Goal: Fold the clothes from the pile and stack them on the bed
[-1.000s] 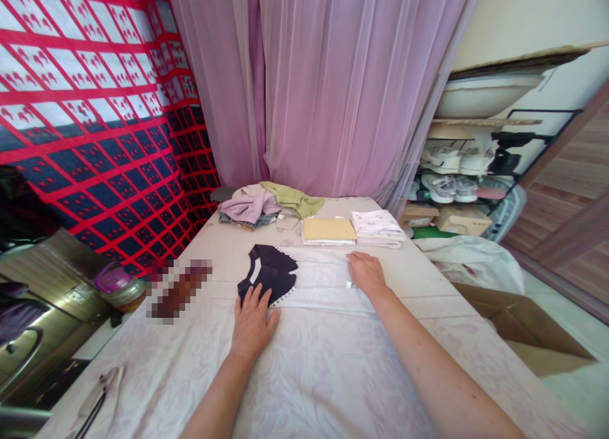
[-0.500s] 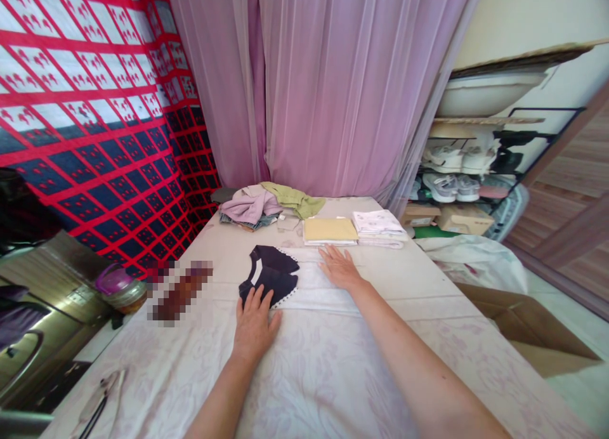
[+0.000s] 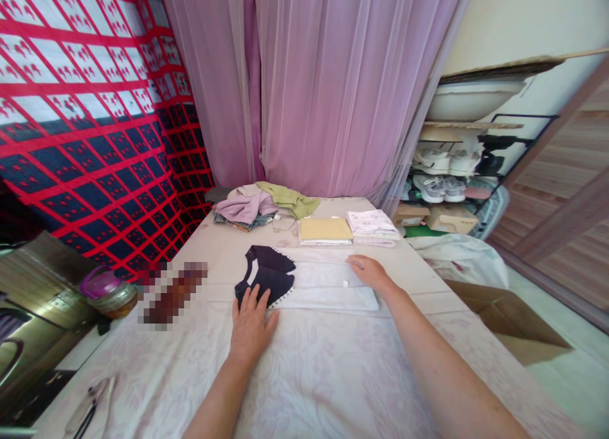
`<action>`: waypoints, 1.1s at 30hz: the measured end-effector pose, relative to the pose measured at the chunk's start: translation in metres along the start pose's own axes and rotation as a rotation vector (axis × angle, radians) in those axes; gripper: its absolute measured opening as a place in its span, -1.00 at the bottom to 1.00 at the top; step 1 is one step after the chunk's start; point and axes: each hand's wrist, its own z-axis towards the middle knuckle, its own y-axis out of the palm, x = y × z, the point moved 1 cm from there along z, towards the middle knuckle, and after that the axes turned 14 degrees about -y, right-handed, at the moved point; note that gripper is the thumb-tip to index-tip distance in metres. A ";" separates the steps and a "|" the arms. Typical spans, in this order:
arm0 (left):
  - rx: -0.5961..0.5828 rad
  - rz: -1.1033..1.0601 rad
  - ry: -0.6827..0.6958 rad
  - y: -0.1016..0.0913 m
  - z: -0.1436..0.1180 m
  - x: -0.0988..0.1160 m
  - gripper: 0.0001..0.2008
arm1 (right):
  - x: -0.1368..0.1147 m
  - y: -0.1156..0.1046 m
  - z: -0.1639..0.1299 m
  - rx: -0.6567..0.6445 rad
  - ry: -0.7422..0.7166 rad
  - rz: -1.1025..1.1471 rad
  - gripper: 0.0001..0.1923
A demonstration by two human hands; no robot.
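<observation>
A folded white shirt (image 3: 328,293) with a dark navy collar (image 3: 269,274) lies flat on the bed, its collar edged with a row of small white trim. My left hand (image 3: 252,321) rests open on the near part of the collar, fingers stretched out. At the shirt's right end is my right hand (image 3: 368,272), its fingers drawn together and bent on the cloth's edge. The fingertips there are partly hidden.
Behind the shirt sit a folded yellow cloth (image 3: 326,229) and folded white patterned cloths (image 3: 371,222). A loose clothes pile (image 3: 257,205) lies back left. Glasses (image 3: 90,401) lie near left. An open cardboard box (image 3: 509,318) stands beside the bed, below a shoe rack (image 3: 476,144).
My right hand has slid right along the shirt to its far end, and its spread fingers have drawn together. The left hand stays on the collar. The view has shifted slightly.
</observation>
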 end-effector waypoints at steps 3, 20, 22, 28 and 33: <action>0.035 -0.003 0.020 0.000 0.000 0.001 -0.51 | 0.020 -0.008 -0.023 0.033 0.123 0.001 -0.63; -0.179 -0.039 0.240 -0.012 0.024 0.070 -0.43 | -0.007 0.006 -0.041 -0.053 0.441 0.127 -0.66; -0.230 -0.037 0.253 -0.007 0.037 0.090 -0.39 | -0.008 0.007 -0.041 -0.018 0.434 0.149 -0.69; -0.378 -0.025 0.301 0.016 0.077 0.134 -0.28 | -0.006 0.014 -0.041 0.128 0.481 0.321 -0.64; -0.468 -0.063 0.334 0.040 0.084 0.147 -0.23 | -0.004 0.024 -0.043 0.214 0.498 0.548 -0.50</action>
